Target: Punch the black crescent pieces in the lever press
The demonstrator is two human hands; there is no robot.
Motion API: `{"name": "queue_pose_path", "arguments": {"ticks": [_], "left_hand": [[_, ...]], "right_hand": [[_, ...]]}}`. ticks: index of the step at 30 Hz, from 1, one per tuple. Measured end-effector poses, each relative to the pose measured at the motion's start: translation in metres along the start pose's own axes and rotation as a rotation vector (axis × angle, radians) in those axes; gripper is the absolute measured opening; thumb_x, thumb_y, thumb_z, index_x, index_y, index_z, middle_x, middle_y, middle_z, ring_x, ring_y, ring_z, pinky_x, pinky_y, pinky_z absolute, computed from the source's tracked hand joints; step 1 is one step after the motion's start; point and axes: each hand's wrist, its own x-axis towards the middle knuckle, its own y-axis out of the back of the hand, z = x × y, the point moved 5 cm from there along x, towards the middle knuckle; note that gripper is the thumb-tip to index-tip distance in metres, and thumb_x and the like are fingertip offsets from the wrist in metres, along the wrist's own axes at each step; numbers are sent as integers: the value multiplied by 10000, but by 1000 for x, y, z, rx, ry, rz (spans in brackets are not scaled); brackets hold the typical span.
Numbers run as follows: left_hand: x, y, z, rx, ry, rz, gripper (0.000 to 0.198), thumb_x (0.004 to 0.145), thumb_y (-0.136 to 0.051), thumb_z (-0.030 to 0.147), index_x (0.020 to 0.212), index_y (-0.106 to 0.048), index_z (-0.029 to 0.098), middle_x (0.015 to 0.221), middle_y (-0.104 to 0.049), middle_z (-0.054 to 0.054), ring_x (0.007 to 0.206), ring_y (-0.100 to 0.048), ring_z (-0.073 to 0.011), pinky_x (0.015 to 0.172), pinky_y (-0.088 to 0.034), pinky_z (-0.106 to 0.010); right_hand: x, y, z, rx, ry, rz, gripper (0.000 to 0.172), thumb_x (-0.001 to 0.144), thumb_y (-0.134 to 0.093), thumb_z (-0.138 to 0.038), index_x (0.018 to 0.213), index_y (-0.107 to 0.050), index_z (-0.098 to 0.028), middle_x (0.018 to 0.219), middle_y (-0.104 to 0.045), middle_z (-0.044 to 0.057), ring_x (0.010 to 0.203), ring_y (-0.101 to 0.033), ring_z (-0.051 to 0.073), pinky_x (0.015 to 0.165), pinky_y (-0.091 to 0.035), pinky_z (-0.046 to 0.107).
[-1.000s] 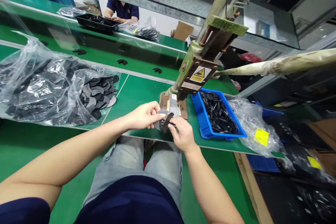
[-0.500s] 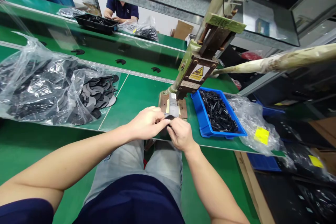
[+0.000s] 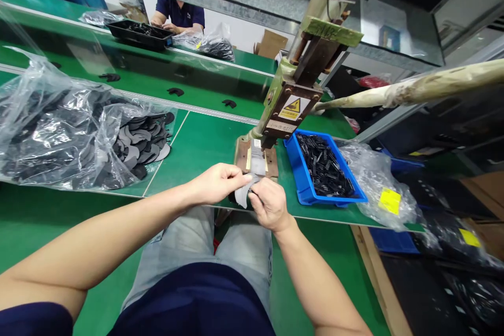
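Head view shows us the grey curved piece (image 3: 241, 197) held at the near edge of the worktop (image 3: 205, 142), before the press (image 3: 289, 107). Fingers of our left hand (image 3: 222, 182) pinch it; those of our right hand (image 3: 271, 202) close on its right side, and whether they hide another part we cannot tell. We judge this piece unfinished; many similar ones lie by the plastic bag (image 3: 33, 65), untreated perhaps.
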Motion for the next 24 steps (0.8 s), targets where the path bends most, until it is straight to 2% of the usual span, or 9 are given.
{"name": "queue_pose_path", "arguments": {"ticks": [2, 4, 6, 9, 12, 15, 18, 21, 24], "left_hand": [[0, 4, 1, -23, -41, 62, 493, 889, -719, 569, 686, -478, 190, 666, -423, 49, 619, -381, -96, 570, -309, -234], [-1, 7, 2, -68, -53, 126, 402, 837, -800, 518, 848, -569, 189, 754, -517, 42, 673, -457, -102, 618, -381, -222], [-2, 3, -1, -164, -23, 69, 431, 819, -823, 506, 1017, -598, 196, 861, -608, 14, 739, -546, -120, 681, -463, -240], [-4, -6, -5, -216, -32, -90, 389, 872, -768, 524, 989, -613, 187, 873, -641, -10, 761, -599, -144, 698, -513, -272], [-5, -4, 0, 20, -237, -21, 260, 931, -727, 437, 913, -651, 189, 858, -647, -17, 782, -611, -152, 733, -529, -283], [-8, -6, 15, 310, -519, 6, 123, 988, -645, 289, 1047, -725, 216, 985, -714, -65, 920, -667, -184, 855, -558, -320], [-4, -6, 20, 470, -650, -33, 279, 1004, -557, 197, 1226, -718, 248, 1136, -732, -103, 1063, -694, -213, 942, -580, -353], [14, 17, 3, 588, -613, 68, 337, 995, -603, 278, 1325, -672, 258, 1269, -710, -114, 1190, -675, -253, 1041, -568, -404], [42, 59, -39, 677, -430, 240, 349, 989, -603, 447, 1263, -684, 248, 1264, -712, -102, 1159, -684, -277, 1002, -583, -412]], "right_hand": [[-2, 2, 3, -3, -8, -3, 187, 1025, -479, -305, 1025, -641, -213, 829, -649, 70, 750, -557, 178, 708, -430, 349], [-4, 5, 7, -20, -15, -4, 232, 1035, -464, -332, 1073, -659, -213, 876, -688, 88, 780, -592, 190, 721, -449, 363], [-5, 10, 10, -46, -2, -13, 261, 1038, -466, -360, 1097, -675, -216, 912, -714, 99, 806, -617, 201, 730, -462, 374], [-4, 19, 11, -9, -8, -57, 246, 1031, -499, -361, 1118, -682, -222, 966, -738, 98, 858, -650, 205, 766, -494, 377], [-2, 30, 11, 158, -196, -72, 238, 1040, -500, -340, 1152, -677, -228, 1032, -744, 82, 924, -679, 187, 837, -533, 361], [-2, 36, 14, 322, -471, -84, 249, 1046, -511, -381, 1126, -695, -233, 970, -731, 49, 870, -676, 153, 817, -547, 318], [-4, 47, 24, 459, -669, -80, 278, 1020, -559, -439, 1103, -702, -216, 880, -719, 27, 764, -650, 128, 712, -547, 278], [-4, 74, 51, 477, -792, -14, 332, 964, -625, -481, 1088, -716, -186, 823, -726, 28, 659, -622, 109, 610, -532, 254], [-4, 113, 95, 355, -917, 68, 366, 893, -699, -494, 1056, -736, -169, 810, -744, 41, 610, -615, 103, 569, -531, 250]]}}
